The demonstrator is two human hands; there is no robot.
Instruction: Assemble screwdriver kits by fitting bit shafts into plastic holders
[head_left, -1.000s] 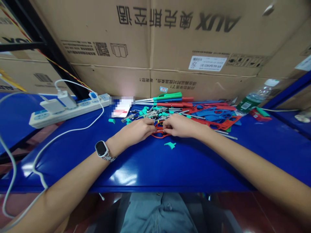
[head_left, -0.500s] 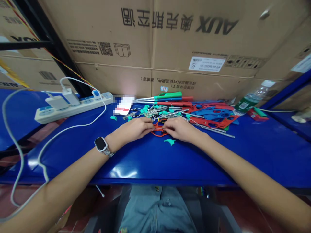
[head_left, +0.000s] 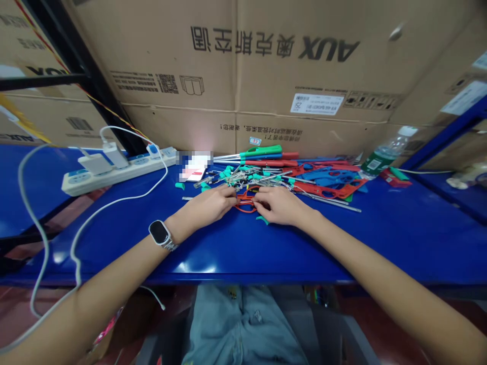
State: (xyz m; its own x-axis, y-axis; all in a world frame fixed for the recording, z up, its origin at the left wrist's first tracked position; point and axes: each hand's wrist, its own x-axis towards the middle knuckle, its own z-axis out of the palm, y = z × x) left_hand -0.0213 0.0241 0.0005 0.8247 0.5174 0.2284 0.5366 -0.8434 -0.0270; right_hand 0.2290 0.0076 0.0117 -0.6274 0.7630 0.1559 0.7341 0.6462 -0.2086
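Note:
Both hands are on an orange-red plastic shell (head_left: 245, 207) that looks like half of a long-reach lighter's handle, lying on the blue table. My left hand (head_left: 215, 204) is closed on its left part, fingers bent, and the tip of a metal tube (head_left: 187, 198) shows beyond that hand. My right hand (head_left: 279, 205) pinches at the right end; any small part between its fingertips is hidden. A teal trigger-like piece (head_left: 262, 220) lies just below the right fingers. Behind the hands is a pile of small metal and teal lighter parts (head_left: 243, 176).
Red and blue plastic handle shells (head_left: 331, 177) and lighters with a green handle (head_left: 262, 150) lie behind. A plastic bottle (head_left: 384, 157) stands at right. A power strip (head_left: 122, 171) with white cables sits left, near a white card (head_left: 198, 166). Cardboard boxes (head_left: 236, 71) wall the back.
The view has shifted slightly. A metal tube end now shows left of my left hand. My right hand is closer to the teal piece, partly covering it. Both hands remain at the orange-red shell.

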